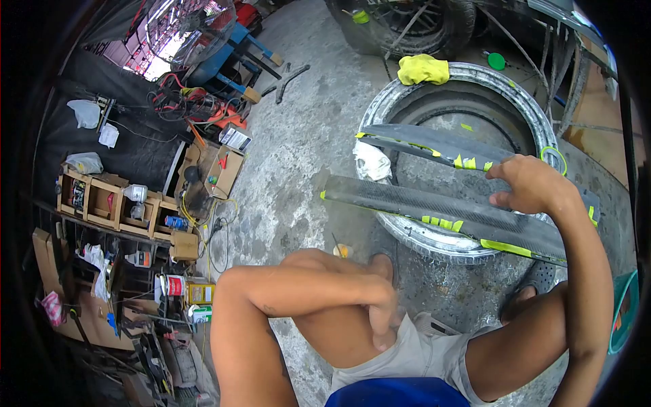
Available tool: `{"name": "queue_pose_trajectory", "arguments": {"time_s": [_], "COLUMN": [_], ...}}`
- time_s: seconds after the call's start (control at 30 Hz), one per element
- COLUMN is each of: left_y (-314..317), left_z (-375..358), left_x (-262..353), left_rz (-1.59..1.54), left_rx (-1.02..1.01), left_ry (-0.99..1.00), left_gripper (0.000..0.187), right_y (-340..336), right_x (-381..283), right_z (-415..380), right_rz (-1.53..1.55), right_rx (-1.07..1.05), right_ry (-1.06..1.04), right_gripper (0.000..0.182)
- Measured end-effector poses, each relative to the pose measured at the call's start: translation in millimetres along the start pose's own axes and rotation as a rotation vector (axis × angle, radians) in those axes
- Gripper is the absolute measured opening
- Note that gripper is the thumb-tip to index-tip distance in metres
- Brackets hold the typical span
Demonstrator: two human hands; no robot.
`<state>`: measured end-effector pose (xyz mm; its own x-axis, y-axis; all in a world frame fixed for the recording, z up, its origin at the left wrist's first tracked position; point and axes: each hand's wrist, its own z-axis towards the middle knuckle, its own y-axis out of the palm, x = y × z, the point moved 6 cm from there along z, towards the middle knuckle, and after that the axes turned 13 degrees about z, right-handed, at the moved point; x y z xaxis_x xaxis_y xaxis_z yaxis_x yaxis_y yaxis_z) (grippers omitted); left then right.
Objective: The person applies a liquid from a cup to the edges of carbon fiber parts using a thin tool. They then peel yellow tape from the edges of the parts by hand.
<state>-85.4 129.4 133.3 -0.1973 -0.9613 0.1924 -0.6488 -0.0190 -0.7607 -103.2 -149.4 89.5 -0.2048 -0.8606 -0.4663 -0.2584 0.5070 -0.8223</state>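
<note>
My right hand [532, 183] is over two long dark panels, its fingers apart and nothing held between them. Its fingertips are at the near edge of the upper panel [434, 144] and above the lower panel [434, 207]; whether they touch is unclear. Both panels carry yellow-green tape and lie across a grey-white dusted tire [407, 237]. A yellow cloth or glove [423, 70] sits on the tire's far rim, and a white cloth [372, 161] on its left side. My left hand [384, 319] hangs loosely against my thigh by the shorts, fingers slightly bent and empty.
At the left, a wooden shelf [115, 210] holds bottles and cans, beside a cardboard box [225, 173]. A fan [192, 27] and a blue stand [234, 51] are at the upper left. A vehicle wheel [413, 24] is beyond the tire. A teal basket [624, 315] stands at right.
</note>
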Motion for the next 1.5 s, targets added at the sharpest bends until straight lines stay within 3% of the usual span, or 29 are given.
{"name": "queue_pose_trajectory", "arguments": {"time_s": [0.07,0.1,0.3,0.73,1.5], "left_y": [-7,6,-53,-42,-37], "left_z": [8,4,-57,-43,-38], "left_x": [-22,-19,68,44,37], "left_rz": [0.031,-0.106,0.185,0.179,0.248], "left_rx": [-0.067,-0.488,-0.404,-0.388,-0.425], "left_ry": [-0.045,0.544,0.680,0.611,0.556], "left_gripper": [0.008,0.012,0.023,0.022,0.053], "right_y": [2,2,0,1,-2], "right_x": [1,1,1,4,5], "right_z": [0,0,-2,-4,-11], "right_rz": [-0.006,-0.006,-0.010,-0.009,0.019], "right_rx": [0.004,0.002,0.011,-0.001,0.014], "right_ry": [-0.026,-0.024,-0.011,-0.005,0.002], "right_gripper": [0.046,0.046,0.045,0.045,0.046]}}
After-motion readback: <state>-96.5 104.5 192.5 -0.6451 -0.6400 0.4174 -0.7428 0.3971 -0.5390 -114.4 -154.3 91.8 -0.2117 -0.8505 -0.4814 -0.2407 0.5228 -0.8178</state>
